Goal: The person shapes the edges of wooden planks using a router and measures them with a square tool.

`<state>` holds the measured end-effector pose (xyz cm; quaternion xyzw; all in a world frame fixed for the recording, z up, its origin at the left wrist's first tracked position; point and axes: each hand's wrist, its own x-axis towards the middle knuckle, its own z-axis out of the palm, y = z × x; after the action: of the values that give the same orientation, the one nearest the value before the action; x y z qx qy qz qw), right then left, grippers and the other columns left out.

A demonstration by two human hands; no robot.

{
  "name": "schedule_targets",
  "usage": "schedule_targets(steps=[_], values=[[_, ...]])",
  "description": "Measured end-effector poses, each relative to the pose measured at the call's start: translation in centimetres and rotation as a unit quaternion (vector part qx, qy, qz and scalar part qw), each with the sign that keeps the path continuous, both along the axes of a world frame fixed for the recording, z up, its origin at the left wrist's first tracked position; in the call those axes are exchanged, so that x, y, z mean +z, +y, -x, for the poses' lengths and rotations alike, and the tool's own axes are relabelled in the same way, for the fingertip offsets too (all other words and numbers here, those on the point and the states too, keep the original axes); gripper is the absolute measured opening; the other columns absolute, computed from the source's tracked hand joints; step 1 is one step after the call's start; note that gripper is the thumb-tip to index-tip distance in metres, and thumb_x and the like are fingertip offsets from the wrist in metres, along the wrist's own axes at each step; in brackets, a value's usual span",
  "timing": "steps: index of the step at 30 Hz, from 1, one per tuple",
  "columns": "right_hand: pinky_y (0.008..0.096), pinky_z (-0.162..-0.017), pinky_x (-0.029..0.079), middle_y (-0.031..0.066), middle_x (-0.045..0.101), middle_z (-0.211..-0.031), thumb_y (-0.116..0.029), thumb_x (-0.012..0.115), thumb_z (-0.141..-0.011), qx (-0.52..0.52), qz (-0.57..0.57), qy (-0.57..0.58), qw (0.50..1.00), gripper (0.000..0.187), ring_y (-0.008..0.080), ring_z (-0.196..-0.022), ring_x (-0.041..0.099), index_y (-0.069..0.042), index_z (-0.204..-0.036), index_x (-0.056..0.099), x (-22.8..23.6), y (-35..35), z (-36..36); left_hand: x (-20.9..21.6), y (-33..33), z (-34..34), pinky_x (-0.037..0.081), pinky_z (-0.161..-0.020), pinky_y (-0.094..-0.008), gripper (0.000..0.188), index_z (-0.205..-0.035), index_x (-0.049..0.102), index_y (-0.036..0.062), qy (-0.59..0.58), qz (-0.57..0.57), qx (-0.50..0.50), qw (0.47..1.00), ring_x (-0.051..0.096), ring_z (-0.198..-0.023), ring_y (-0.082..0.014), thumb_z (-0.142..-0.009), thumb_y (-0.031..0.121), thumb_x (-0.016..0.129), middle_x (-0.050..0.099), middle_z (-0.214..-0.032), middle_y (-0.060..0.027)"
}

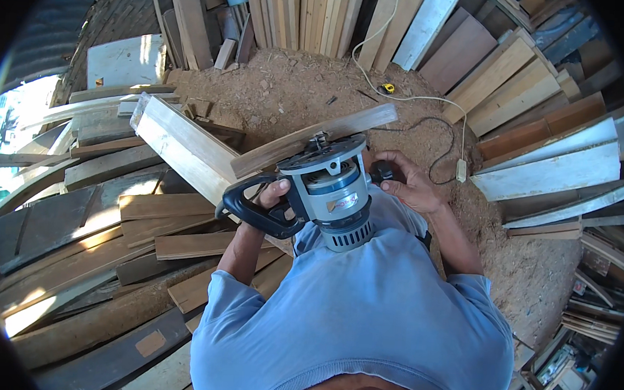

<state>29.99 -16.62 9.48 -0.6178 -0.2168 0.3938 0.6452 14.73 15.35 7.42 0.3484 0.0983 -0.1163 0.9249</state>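
A grey and black plunge router (336, 196) is held up close in front of my blue shirt, its flat base turned away from me. My left hand (265, 198) is closed round the black loop handle (237, 202) on the router's left side, thumb on top. On the other side, my right hand (417, 188) has its fingers closed on a black knob (381, 172). Just beyond the router, a narrow, slightly curved wooden board (279, 153) slants across; part of it is hidden by the tool. A thick pale beam (181, 142) runs under its left end.
Stacked planks (90, 254) fill the left side. More boards (512, 85) lean along the back and right. On the sawdust-covered ground (283, 80) lie a yellow tape measure (387, 89), a white extension cord (419, 98) with its socket (461, 171), and a dark cable (450, 135).
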Motion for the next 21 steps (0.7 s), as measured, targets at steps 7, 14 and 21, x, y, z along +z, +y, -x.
schedule_targets(steps=[7,14,21], values=[[0.0406,-0.118,0.034,0.0185,0.046,-0.153,-0.052,0.072,-0.093,0.115,-0.052,0.11,0.986,0.088,0.0266,-0.141,0.044,0.003,-0.152,0.038,-2.4,0.4,2.4,0.2,-0.3,0.2,0.052,-0.106,-0.0397,0.079,-0.143,0.051,-0.0052,0.015,0.0,0.024,1.0,0.065,-0.119,-0.0275,-0.084,0.041,0.077,0.064,-0.134,-0.0198],[0.0403,-0.119,0.032,0.0204,0.05,-0.15,-0.076,0.071,-0.082,0.141,-0.069,0.11,0.981,0.115,0.0291,-0.141,0.044,0.01,-0.15,0.037,-1.5,3.1,3.3,2.0,-1.0,0.1,0.054,-0.101,-0.0369,0.08,-0.141,0.052,-0.0055,-0.001,-0.029,0.065,0.997,0.067,-0.114,-0.0256,-0.083,0.043,0.078,0.066,-0.128,-0.0179],[0.0418,-0.117,0.035,0.0207,0.049,-0.151,-0.077,0.071,-0.08,0.08,-0.094,0.2,0.972,0.119,0.0267,-0.14,0.045,0.011,-0.151,0.035,-1.9,1.8,4.3,3.1,-1.6,-0.3,0.05,-0.103,-0.0363,0.082,-0.139,0.052,-0.0073,-0.032,-0.08,0.066,0.994,0.064,-0.117,-0.024,-0.08,0.044,0.078,0.067,-0.126,-0.0174]])
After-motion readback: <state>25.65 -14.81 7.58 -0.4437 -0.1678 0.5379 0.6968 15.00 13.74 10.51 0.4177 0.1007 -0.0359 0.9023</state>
